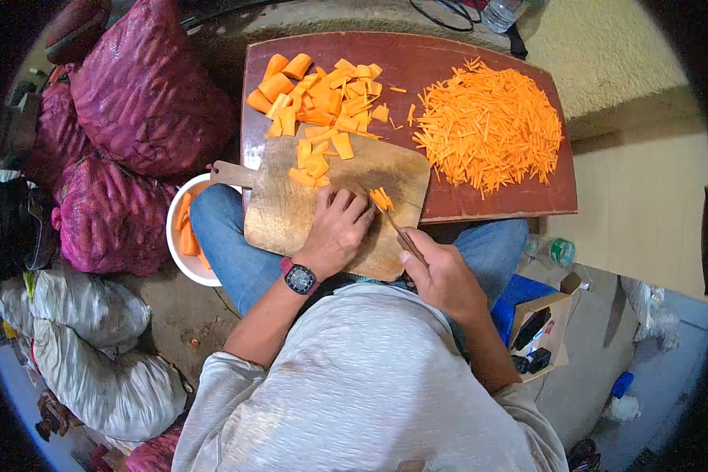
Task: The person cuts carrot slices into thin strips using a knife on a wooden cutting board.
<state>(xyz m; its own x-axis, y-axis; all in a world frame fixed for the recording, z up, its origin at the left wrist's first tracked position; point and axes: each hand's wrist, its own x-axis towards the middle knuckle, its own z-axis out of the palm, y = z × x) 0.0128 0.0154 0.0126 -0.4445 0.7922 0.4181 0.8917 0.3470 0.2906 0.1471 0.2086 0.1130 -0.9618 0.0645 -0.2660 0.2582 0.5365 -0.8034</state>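
Observation:
My right hand (442, 271) grips a knife (407, 238) by its handle, its blade angled down onto the wooden cutting board (275, 216). Beside the blade lies a small bunch of cut carrot strips (381, 198). My left hand (340, 228) is closed, fingers curled down on the board just left of the blade, pressing carrot slices that my fingers mostly hide. Flat carrot slices (315, 164) rest on the board's far side, beyond my left fingertips. Behind them sit more slices and thick carrot chunks (276, 86) on the red-brown table (405, 51).
A large heap of carrot strips (492, 130) covers the table's right side. A white basin (176, 256) with carrots stands left of my knee. Red mesh sacks (145, 86) and white sacks (106, 370) line the left. An open cardboard box (557, 326) sits at right.

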